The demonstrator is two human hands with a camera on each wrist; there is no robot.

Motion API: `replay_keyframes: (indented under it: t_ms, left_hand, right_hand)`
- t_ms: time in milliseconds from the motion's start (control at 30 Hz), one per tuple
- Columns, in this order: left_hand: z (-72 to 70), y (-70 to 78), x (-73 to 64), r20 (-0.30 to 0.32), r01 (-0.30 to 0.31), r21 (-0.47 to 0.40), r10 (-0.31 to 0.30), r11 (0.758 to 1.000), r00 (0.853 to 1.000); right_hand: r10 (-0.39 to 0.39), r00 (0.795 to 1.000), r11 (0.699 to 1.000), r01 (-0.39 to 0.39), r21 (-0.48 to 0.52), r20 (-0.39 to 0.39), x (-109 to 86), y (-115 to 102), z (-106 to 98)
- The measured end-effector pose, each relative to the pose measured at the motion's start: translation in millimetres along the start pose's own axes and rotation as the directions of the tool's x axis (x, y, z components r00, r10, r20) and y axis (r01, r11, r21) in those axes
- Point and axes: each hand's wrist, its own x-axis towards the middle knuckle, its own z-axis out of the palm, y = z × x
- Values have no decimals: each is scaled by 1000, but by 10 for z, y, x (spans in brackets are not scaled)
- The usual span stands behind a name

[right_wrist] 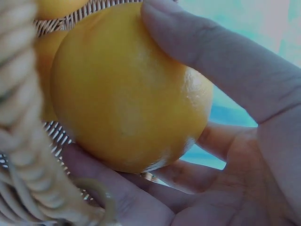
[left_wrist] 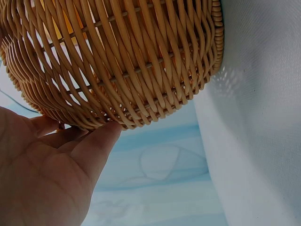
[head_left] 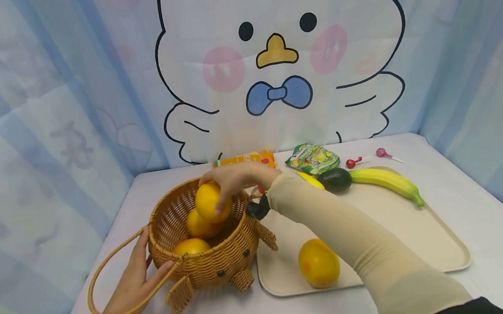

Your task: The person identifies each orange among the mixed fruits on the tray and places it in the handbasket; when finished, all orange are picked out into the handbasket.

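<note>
A round wicker basket (head_left: 216,263) with an animal face stands on the left of the table. Inside its mouth my right hand (head_left: 235,181) grips an orange (head_left: 212,202); in the right wrist view thumb and fingers wrap this orange (right_wrist: 127,89). Two other oranges lie lower in the basket, one near the front rim (head_left: 191,246). My left hand (head_left: 129,285) rests against the basket's outer left side, thumb and fingers spread, under the looped handle (head_left: 92,291). In the left wrist view its fingertips (left_wrist: 106,136) touch the woven wall.
A beige tray (head_left: 288,283) to the right holds another orange (head_left: 319,263), a banana (head_left: 387,181) and a dark green avocado-like fruit (head_left: 334,180). Behind lie a green snack packet (head_left: 312,158), an orange packet (head_left: 251,158) and two lollipops (head_left: 382,152). Printed curtains surround the table.
</note>
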Motion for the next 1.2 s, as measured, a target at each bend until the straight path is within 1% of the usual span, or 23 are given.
replay_keyframes:
  t_ms: [133,233,300,367,500,600,700,1100,1200]
  left_hand:
    - [3,2,-5,-4,-11,-4,11,1000,1000]
    - [2,6,-4,-8,-12,-8,12,1000,1000]
    - [-3,6,-4,-8,-11,-10,11,1000,1000]
    - [-8,8,-4,-6,-9,-15,9,1000,1000]
    - [-15,10,0,0,-4,-15,4,1000,1000]
    - [-19,10,1,2,0,-14,0,1000,1000]
    - [-21,5,-4,3,1,-14,-1,1000,1000]
    - [-20,6,-1,5,22,-5,-21,1000,1000]
    - [-19,6,1,5,21,-5,-21,1000,1000]
  right_hand:
    - [45,998,999,-47,22,54,29,-46,-29]
    - [84,992,995,-88,40,94,43,-90,-52]
    - [107,987,993,-112,31,117,62,-119,-65]
    - [129,982,991,-133,21,136,80,-152,-75]
    - [170,972,985,-161,-67,163,114,-214,-69]
    - [199,964,973,-172,-157,176,130,-248,-37]
    - [226,956,963,-190,-193,185,145,-265,2]
    - [275,943,938,-219,-269,189,218,-304,-6]
    - [301,936,935,-253,-248,184,232,-309,-8]
